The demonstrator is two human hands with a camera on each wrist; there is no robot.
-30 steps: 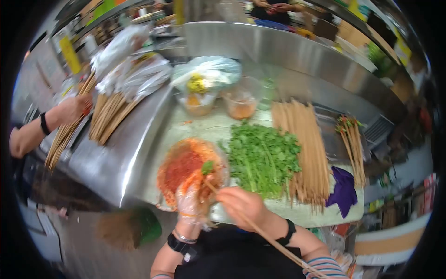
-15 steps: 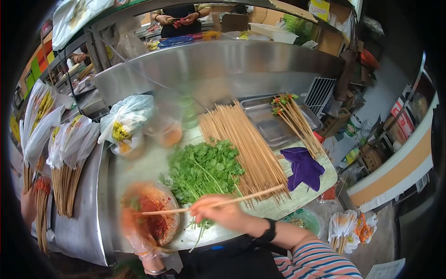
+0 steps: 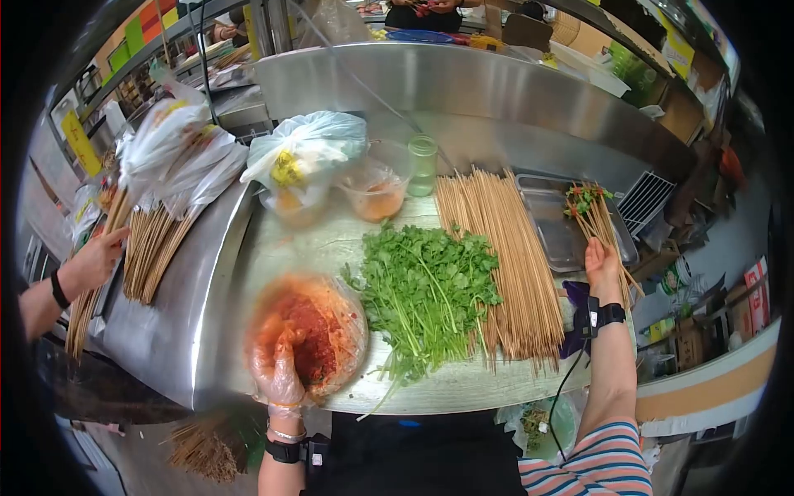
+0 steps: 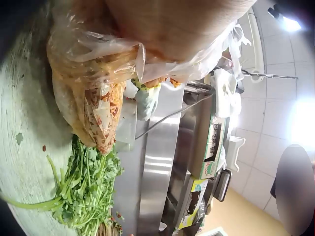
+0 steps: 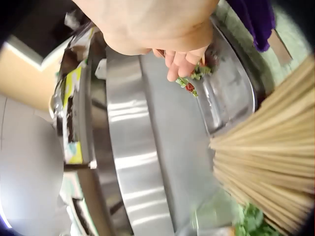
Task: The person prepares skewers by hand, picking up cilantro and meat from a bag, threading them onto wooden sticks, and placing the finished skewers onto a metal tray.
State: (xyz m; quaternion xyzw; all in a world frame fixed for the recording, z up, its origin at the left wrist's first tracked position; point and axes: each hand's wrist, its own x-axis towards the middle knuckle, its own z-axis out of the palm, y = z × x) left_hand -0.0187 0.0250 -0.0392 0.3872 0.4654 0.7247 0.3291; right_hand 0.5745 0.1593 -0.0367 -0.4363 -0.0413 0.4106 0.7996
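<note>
The left hand [image 3: 279,370], in a clear plastic glove smeared orange, has its fingers in a bowl [image 3: 351,339] of red seasoning; what they hold, if anything, is hidden. In the left wrist view the stained glove [image 4: 88,69] covers the fingers. At the right, the bare right hand [image 3: 604,269] lies against several skewers tipped with red and green pieces [image 3: 585,200], its fingers loosely extended. The right wrist view shows those fingertips [image 5: 179,64] beside the tipped ends [image 5: 189,87] over a metal tray [image 5: 229,93].
Green leafy herbs [image 3: 426,289] and a wide row of bare skewers [image 3: 504,273] lie mid-table. Behind stand a bagged container [image 3: 306,157], a plastic tub [image 3: 376,194] and a green glass [image 3: 422,165]. Another person's hand [image 3: 95,260] grips bagged skewers at the left.
The right hand has moved from beside the seasoning bowl to the tipped skewers at the right; the stick it held across the table no longer shows there. The left hand stays at the bowl.
</note>
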